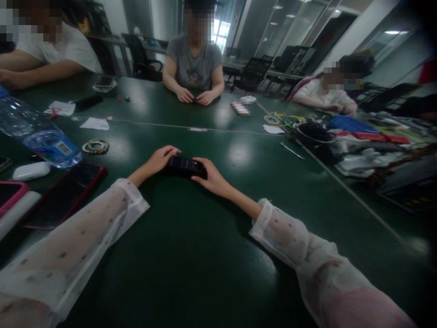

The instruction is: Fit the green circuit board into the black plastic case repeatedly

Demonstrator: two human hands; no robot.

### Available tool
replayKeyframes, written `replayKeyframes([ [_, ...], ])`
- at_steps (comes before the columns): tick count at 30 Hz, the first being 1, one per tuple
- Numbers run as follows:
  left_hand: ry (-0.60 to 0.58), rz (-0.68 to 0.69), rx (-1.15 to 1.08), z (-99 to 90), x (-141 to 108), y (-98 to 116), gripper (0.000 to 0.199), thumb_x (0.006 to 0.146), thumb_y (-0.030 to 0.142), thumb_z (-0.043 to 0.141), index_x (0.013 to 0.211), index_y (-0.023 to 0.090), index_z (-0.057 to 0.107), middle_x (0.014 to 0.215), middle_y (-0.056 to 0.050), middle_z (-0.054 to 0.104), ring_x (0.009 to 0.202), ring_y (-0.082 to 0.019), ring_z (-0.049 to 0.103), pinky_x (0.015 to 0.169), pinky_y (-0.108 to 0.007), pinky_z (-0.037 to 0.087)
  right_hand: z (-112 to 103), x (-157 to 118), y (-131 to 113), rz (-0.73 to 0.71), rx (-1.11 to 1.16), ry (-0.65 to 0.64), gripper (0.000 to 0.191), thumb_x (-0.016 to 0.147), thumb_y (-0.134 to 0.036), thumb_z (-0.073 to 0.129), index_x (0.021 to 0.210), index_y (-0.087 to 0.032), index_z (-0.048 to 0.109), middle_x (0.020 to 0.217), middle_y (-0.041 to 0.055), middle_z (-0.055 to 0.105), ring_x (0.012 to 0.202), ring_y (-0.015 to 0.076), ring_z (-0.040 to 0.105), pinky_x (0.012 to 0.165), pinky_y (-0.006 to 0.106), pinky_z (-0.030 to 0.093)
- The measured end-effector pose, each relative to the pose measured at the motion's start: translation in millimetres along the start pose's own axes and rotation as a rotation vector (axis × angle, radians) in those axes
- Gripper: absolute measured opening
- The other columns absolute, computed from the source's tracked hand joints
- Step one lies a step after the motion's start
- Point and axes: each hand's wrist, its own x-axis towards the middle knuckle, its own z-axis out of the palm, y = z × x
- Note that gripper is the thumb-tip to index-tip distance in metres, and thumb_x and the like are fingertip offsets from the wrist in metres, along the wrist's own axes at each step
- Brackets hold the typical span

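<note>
Near the middle of the dark green table, a small black box-shaped device with faint marks on its top lies between my two hands. My left hand is closed on its left end, with the fingers along the far side. Around the right end, my right hand has its thumb on the near side and its fingers at the far side. The underside of the device is hidden.
At the left are a water bottle, phones, a white case and bracelets. A wrench and piled cables and bags are at the right. Three people sit around the table.
</note>
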Motion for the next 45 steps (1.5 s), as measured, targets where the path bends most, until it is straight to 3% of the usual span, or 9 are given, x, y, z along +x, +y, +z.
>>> replayKeyframes([
  [4, 0.048, -0.004, -0.041, 0.8, -0.4, -0.8, 0.041, 0.1, 0.049, 0.049, 0.12, 0.019, 0.067, 0.123, -0.009, 0.068, 0.113, -0.026, 0.062, 0.1, -0.04, 0.047, -0.5, 0.8, 2.5, 0.034, 0.096, 0.034, 0.056, 0.089, -0.032, 0.072, 0.139, -0.024, 0.047, 0.136, 0.0136, 0.059, 0.126, 0.0306, 0.059, 0.109, 0.057, 0.048],
  [8, 0.037, 0.011, -0.116, 1.3, 1.4, -9.9, 0.05, 0.097, 0.059, 0.051, 0.12, 0.017, 0.065, 0.119, -0.011, 0.069, 0.109, -0.026, 0.064, 0.093, -0.038, 0.05, -0.6, 1.0, 2.9, 0.061, 0.16, 0.079, 0.058, 0.09, -0.043, 0.071, 0.137, -0.024, 0.044, 0.134, 0.0142, 0.059, 0.123, 0.0308, 0.06, 0.108, 0.054, 0.05],
  [12, 0.057, -0.008, -0.149, 2.1, 2.5, -15.9, 0.043, 0.098, 0.052, 0.054, 0.12, 0.017, 0.064, 0.115, -0.01, 0.069, 0.105, -0.025, 0.065, 0.089, -0.038, 0.052, -1.1, -1.1, 0.2, 0.065, 0.114, 0.236, 0.061, 0.093, -0.05, 0.066, 0.142, -0.026, 0.038, 0.139, 0.0143, 0.052, 0.129, 0.0317, 0.055, 0.111, 0.055, 0.048],
  [18, 0.051, -0.028, -0.125, 1.7, 2.4, -13.8, 0.03, 0.097, 0.038, 0.059, 0.12, 0.02, 0.065, 0.111, -0.007, 0.068, 0.101, -0.022, 0.064, 0.089, -0.038, 0.051, -0.2, -3.5, 16.0, 0.188, 0.04, 0.484, 0.062, 0.093, -0.042, 0.064, 0.144, -0.028, 0.032, 0.142, 0.0149, 0.046, 0.135, 0.0332, 0.048, 0.117, 0.061, 0.042],
  [23, 0.049, -0.027, -0.178, 2.4, 2.2, -11.3, 0.028, 0.094, 0.031, 0.062, 0.118, 0.018, 0.066, 0.094, -0.005, 0.065, 0.086, -0.018, 0.063, 0.078, -0.033, 0.051, 4.7, -3.0, 39.7, 0.342, 0.012, 0.481, 0.058, 0.088, -0.028, 0.066, 0.139, -0.028, 0.039, 0.134, 0.0138, 0.053, 0.129, 0.0357, 0.053, 0.11, 0.07, 0.042],
  [29, 0.062, -0.058, -0.233, 3.0, 0.6, -5.0, 0.022, 0.094, 0.025, 0.063, 0.114, 0.017, 0.066, 0.082, -0.002, 0.063, 0.077, -0.017, 0.063, 0.072, -0.03, 0.05, 4.6, -1.2, 33.2, 0.43, -0.093, 0.418, 0.061, 0.082, -0.019, 0.066, 0.138, -0.028, 0.044, 0.137, 0.0139, 0.056, 0.131, 0.0373, 0.052, 0.107, 0.066, 0.044],
  [34, 0.031, -0.137, -0.257, 0.6, -2.2, 2.6, 0.019, 0.095, 0.024, 0.062, 0.112, 0.016, 0.066, 0.089, -0.006, 0.071, 0.08, -0.02, 0.068, 0.07, -0.032, 0.052, 6.5, -1.7, 31.5, 0.417, -0.156, 0.438, 0.061, 0.084, -0.02, 0.062, 0.142, -0.026, 0.042, 0.138, 0.016, 0.054, 0.131, 0.0369, 0.05, 0.103, 0.061, 0.047],
  [39, 0.013, -0.136, -0.256, -1.7, -3.6, 2.8, 0.02, 0.096, 0.024, 0.064, 0.114, 0.017, 0.066, 0.091, -0.007, 0.073, 0.082, -0.02, 0.07, 0.07, -0.031, 0.053, 7.2, -2.8, 32.6, 0.385, -0.207, 0.512, 0.055, 0.093, -0.034, 0.059, 0.143, -0.026, 0.039, 0.135, 0.0177, 0.052, 0.125, 0.0353, 0.052, 0.098, 0.057, 0.048],
  [45, 0.004, -0.157, -0.243, -2.3, -4.9, 7.1, 0.019, 0.097, 0.022, 0.062, 0.115, 0.017, 0.066, 0.092, -0.007, 0.073, 0.084, -0.021, 0.07, 0.07, -0.032, 0.054, 2.0, -3.1, 7.3, 0.254, -0.321, 0.509, 0.04, 0.1, -0.036, 0.05, 0.138, -0.025, 0.046, 0.134, 0.0159, 0.053, 0.128, 0.0335, 0.051, 0.102, 0.054, 0.046],
])
